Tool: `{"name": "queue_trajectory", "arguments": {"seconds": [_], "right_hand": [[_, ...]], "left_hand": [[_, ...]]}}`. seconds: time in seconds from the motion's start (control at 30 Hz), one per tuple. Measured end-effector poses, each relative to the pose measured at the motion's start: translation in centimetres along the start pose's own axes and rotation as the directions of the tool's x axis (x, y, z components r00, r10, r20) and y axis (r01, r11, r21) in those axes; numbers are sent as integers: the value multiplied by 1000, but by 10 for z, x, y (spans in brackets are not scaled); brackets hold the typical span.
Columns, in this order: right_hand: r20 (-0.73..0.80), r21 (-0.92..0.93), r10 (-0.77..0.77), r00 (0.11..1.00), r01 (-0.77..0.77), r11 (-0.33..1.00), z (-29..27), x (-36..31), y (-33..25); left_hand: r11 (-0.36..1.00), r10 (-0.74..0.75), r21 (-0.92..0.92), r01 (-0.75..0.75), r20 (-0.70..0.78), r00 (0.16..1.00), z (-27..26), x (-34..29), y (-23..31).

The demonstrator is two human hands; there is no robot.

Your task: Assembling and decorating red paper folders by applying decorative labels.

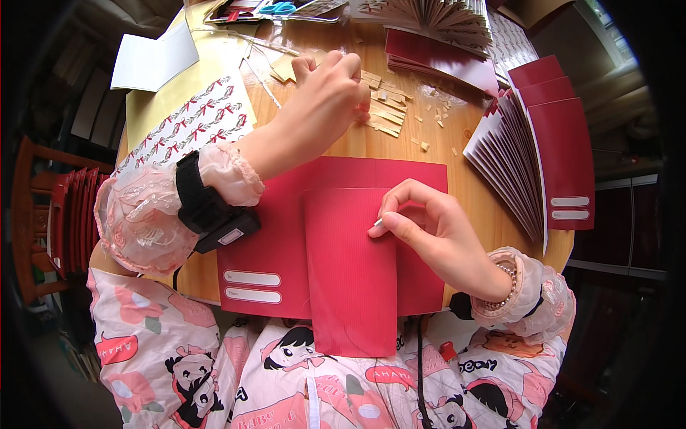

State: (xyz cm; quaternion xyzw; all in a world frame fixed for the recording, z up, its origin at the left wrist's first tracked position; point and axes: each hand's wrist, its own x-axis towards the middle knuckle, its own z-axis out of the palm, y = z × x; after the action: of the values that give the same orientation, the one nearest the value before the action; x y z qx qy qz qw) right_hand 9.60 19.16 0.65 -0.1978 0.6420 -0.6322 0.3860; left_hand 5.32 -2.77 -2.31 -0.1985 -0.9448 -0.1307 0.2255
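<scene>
- Panel [350, 286], red, narrow, atop wide red sheet [261, 204] on counter [457, 161]; sits at right hand's [432, 225] 8 o'clock.
- Right hand: thumb and index pinched on small white piece [378, 222], over panel's upper right.
- Left hand [329, 93]: fingers curled, can't tell if holding anything; tan strips [389, 113] near its 4 o'clock.

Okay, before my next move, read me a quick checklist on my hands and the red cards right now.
1. Right hand at the narrow red panel: ok, its fingertips are drawn together over the upper right part.
2. What the right hand pinches: cannot tell, too small.
3. Left hand free: cannot tell, curled fingers hide its grip.
4. Narrow red panel fully on the wide red card: not ok, its lower end overhangs the near edge.
5. Loose scraps gathered: not ok, scattered beside the tan strips.
</scene>
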Motion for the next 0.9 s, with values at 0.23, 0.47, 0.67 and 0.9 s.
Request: {"name": "queue_trajectory", "arguments": {"seconds": [0.23, 0.47, 0.67, 0.9], "right_hand": [[-21, 7, -1, 1000, 1, 1000, -3, -1, 3], [-17, 17, 8, 1000, -8, 1000, -3, -3, 4], [-25, 29, 6, 1000, -5, 1000, -4, -1, 4], [-16, 42, 5, 1000, -4, 999, -4, -2, 5]], "left_hand": [[943, 181, 251, -218, 163, 970, -6, -2, 9], [1000, -16, -5, 16, 71, 997, -7, -11, 7], [904, -254, -292, 313, 224, 941, -11, -1, -11], [926, -224, -241, 292, 272, 936, -19, -2, -8]]}}
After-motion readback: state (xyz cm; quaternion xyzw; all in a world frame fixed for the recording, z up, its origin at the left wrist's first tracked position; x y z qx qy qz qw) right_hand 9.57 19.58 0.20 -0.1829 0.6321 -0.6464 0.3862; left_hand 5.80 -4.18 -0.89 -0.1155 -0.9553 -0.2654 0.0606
